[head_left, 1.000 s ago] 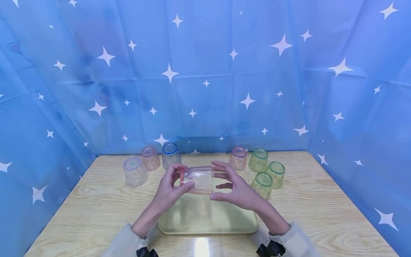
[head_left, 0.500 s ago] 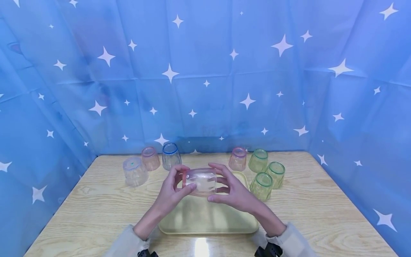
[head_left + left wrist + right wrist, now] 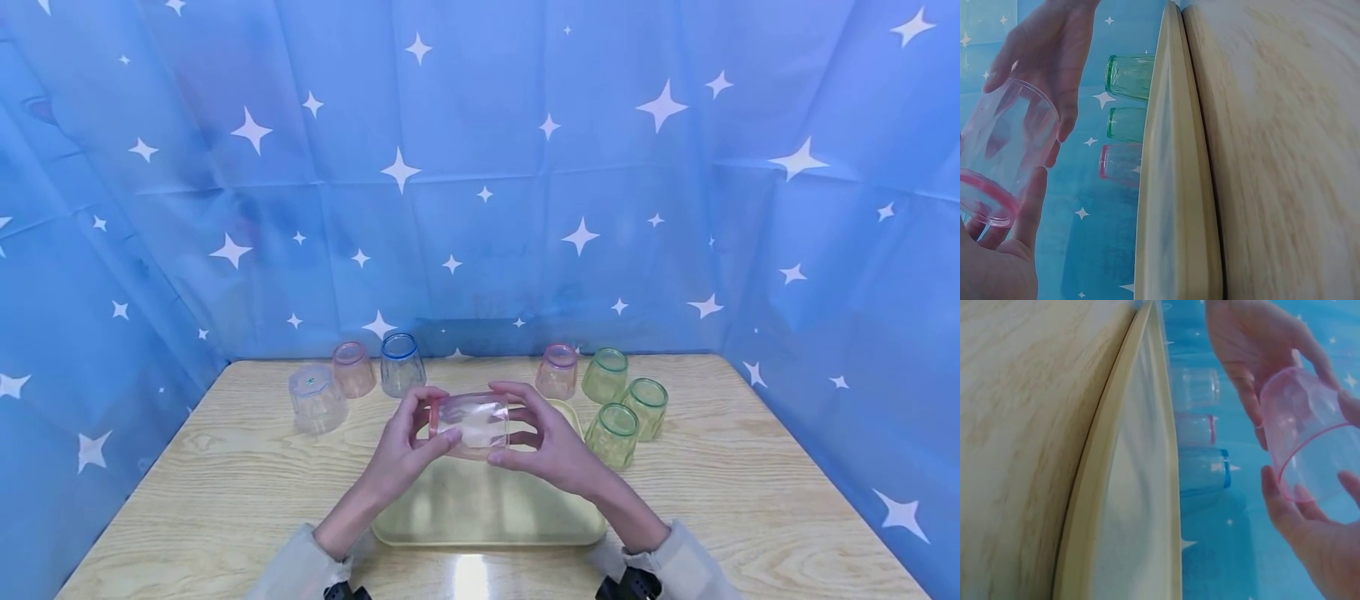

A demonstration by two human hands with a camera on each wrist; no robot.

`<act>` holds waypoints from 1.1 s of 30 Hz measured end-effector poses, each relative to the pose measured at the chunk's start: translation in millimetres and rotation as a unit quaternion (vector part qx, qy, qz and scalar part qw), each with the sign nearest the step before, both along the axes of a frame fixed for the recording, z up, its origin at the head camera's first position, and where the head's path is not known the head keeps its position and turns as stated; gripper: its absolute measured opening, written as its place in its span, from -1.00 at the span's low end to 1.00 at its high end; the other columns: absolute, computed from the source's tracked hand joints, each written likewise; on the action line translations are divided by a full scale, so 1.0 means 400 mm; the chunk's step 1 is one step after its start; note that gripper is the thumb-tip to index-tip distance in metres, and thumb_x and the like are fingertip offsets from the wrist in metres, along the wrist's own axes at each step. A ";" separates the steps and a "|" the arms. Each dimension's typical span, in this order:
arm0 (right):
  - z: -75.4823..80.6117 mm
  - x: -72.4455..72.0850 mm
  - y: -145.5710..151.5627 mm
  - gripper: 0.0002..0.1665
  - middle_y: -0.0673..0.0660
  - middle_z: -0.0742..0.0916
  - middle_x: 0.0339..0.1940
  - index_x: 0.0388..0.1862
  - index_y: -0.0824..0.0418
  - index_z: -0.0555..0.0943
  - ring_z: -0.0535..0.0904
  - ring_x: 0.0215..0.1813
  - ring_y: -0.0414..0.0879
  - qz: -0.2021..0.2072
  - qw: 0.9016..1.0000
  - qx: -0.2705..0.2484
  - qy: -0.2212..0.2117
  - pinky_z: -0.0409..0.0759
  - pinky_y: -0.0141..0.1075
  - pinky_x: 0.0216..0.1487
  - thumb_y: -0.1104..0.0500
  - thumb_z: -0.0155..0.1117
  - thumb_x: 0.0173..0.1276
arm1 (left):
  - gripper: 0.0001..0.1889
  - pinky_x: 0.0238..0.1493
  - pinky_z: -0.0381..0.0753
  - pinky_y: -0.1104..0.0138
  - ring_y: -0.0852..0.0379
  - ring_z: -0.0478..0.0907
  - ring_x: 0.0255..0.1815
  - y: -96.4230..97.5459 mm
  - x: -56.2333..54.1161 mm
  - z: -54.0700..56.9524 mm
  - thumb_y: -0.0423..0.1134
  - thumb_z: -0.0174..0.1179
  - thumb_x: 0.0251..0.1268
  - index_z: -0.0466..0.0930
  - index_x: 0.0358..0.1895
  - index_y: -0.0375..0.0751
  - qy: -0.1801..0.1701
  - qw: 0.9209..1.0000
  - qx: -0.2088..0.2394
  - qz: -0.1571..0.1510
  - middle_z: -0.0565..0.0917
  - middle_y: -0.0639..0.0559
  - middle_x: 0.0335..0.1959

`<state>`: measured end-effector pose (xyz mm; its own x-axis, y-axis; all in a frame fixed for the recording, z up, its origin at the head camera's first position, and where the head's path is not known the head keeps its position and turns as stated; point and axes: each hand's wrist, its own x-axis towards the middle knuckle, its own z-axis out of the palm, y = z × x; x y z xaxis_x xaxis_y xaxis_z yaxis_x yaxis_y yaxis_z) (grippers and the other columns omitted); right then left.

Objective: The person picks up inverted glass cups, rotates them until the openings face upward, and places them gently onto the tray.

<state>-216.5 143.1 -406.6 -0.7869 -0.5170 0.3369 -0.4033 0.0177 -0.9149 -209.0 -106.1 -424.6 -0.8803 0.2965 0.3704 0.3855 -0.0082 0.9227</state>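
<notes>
Lying sideways in the air over the yellow tray (image 3: 487, 531), a clear pink drinking glass (image 3: 471, 427) is between both hands. My left hand (image 3: 408, 442) grips its thicker pink base end, thumb along the near side. On the other end, the fingers and thumb of my right hand (image 3: 551, 442) curl around the open rim. In the left wrist view the glass (image 3: 1013, 137) shows its pink base near the left fingers. From the right wrist view, the rim of the glass (image 3: 1310, 440) sits among the right fingers (image 3: 1282, 509). Some fingertips are hidden behind it.
Upside-down glasses stand on the wooden table (image 3: 225, 492): a clear one (image 3: 318, 402), a pink one (image 3: 353, 371) and a blue one (image 3: 402, 367) at left. At right are another pink one (image 3: 557, 372) and several green ones (image 3: 613, 435). A blue star-patterned curtain (image 3: 480, 233) hangs behind.
The held glass has shifted slightly right and down, with the left hand moving along. My right hand has moved a little closer around the rim. The standing glasses are unmoved.
</notes>
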 end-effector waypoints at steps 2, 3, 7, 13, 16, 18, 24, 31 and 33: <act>0.002 0.000 0.003 -0.07 0.27 0.49 0.45 0.55 0.02 0.33 0.59 0.31 -0.06 -0.005 1.000 0.003 0.003 0.73 -0.12 0.21 0.29 0.53 0.25 | -0.45 -0.07 0.83 0.23 0.16 0.60 0.15 0.001 0.000 -0.001 -0.34 0.30 0.37 0.31 0.36 -0.28 -0.003 1.000 -0.006 -0.002 0.45 -0.26 0.28; 0.004 -0.001 0.005 -0.07 0.26 0.50 0.45 0.55 0.01 0.33 0.59 0.31 -0.04 -0.007 1.000 0.006 0.003 0.73 -0.12 0.22 0.28 0.53 0.25 | -0.44 -0.06 0.83 0.23 0.16 0.60 0.15 0.001 0.000 -0.002 -0.33 0.30 0.38 0.31 0.37 -0.30 -0.003 1.000 -0.009 -0.002 0.45 -0.27 0.29; 0.009 -0.003 0.013 -0.07 0.22 0.50 0.43 0.54 -0.03 0.34 0.58 0.32 0.00 -0.014 1.000 0.012 0.000 0.72 -0.15 0.24 0.28 0.54 0.24 | -0.44 -0.05 0.82 0.25 0.20 0.61 0.12 -0.002 -0.001 -0.007 -0.33 0.28 0.40 0.32 0.40 -0.29 0.005 1.000 -0.014 -0.001 0.44 -0.31 0.31; 0.014 -0.006 0.026 -0.07 0.23 0.51 0.40 0.56 -0.02 0.33 0.56 0.34 0.09 -0.025 1.000 0.017 -0.002 0.72 -0.16 0.23 0.28 0.52 0.27 | -0.49 -0.12 0.84 0.11 0.25 0.64 -0.02 -0.009 -0.004 -0.008 -0.37 0.16 0.50 0.29 0.43 -0.33 0.012 1.000 0.014 -0.021 0.43 -0.41 0.24; 0.017 -0.008 0.032 -0.07 0.26 0.50 0.40 0.57 0.02 0.32 0.53 0.36 0.21 -0.027 0.999 0.017 0.000 0.73 -0.16 0.22 0.28 0.51 0.27 | -0.54 -0.14 0.84 0.08 0.27 0.65 -0.03 -0.016 -0.006 -0.011 -0.34 0.03 0.58 0.27 0.43 -0.39 0.011 1.000 0.010 -0.018 0.43 -0.46 0.26; 0.019 -0.009 0.036 -0.07 0.27 0.50 0.40 0.57 0.03 0.32 0.51 0.37 0.27 -0.029 0.999 0.019 0.000 0.73 -0.16 0.21 0.27 0.51 0.27 | -0.56 -0.14 0.84 0.08 0.29 0.67 -0.03 -0.021 -0.006 -0.013 -0.30 -0.06 0.63 0.26 0.44 -0.41 0.007 1.000 0.003 -0.012 0.44 -0.47 0.29; 0.024 -0.013 0.044 -0.07 0.27 0.48 0.42 0.57 0.01 0.32 0.50 0.38 0.24 -0.035 0.999 0.026 -0.005 0.72 -0.17 0.21 0.22 0.52 0.27 | -0.55 -0.11 0.84 0.11 0.25 0.70 0.00 -0.042 0.000 -0.014 -0.20 -0.16 0.68 0.27 0.45 -0.35 -0.009 1.000 -0.010 0.006 0.50 -0.45 0.30; 0.029 -0.018 0.059 -0.06 0.25 0.48 0.42 0.57 0.04 0.32 0.50 0.35 0.22 -0.050 0.998 0.031 0.001 0.73 -0.15 0.19 0.24 0.53 0.25 | -0.59 -0.14 0.83 0.14 0.05 0.72 -0.01 -0.074 0.009 -0.020 -0.21 -0.10 0.67 0.33 0.42 -0.26 -0.022 0.998 -0.030 0.041 0.54 -0.46 0.24; 0.031 -0.019 0.063 -0.05 0.25 0.48 0.43 0.58 0.04 0.32 0.50 0.35 0.21 -0.056 0.998 0.033 0.000 0.73 -0.14 0.19 0.24 0.54 0.25 | -0.61 -0.14 0.83 0.15 0.06 0.72 -0.02 -0.086 0.013 -0.023 -0.21 -0.06 0.66 0.35 0.41 -0.24 -0.029 0.997 -0.041 0.057 0.55 -0.43 0.23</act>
